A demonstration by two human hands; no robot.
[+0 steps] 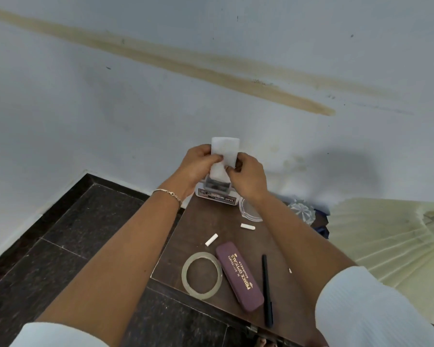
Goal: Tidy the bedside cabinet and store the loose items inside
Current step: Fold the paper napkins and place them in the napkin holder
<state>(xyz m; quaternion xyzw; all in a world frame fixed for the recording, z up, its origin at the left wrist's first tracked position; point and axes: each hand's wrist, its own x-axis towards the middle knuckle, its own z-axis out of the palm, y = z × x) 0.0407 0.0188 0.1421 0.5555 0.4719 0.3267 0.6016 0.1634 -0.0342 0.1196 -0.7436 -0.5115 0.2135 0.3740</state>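
Nearest, on the dark cabinet top [201,221], close to the near edge: a black pen [266,289] lying lengthwise, just right of a maroon spectacle case [238,275], with a clear tape roll [203,294] flat at the case's left, touching it or nearly so. Round and unblocked, that pen, so likely to roll off the edge if brushed by either forearm, both passing right above this cluster. Farther in, a near white stick [211,239] and a far white stick [247,226], apart from each other, small and light enough to be flicked to the floor unnoticed. Farther again and to the right, a clear glass dish [251,211] and a cut-glass piece [301,211] beside the right forearm. Both breakable, and at risk from a careless pull-back of that arm. Beyond them on the right, a cream pleated lampshade [386,234]. At the far end, against the wall, a small white box [217,195] with a printed label, and directly above it the white sheet [225,149], held upright. Apt to tear if tugged two ways at once, or to drag the light box over if caught inside by its lower end; impossible to tell whether caught. Left hand [198,162]: fingers and thumb curled in, pinching the sheet's left edge. Right hand [248,176]: closed likewise, pinching the lower right part — neither hand slack, nothing else held.
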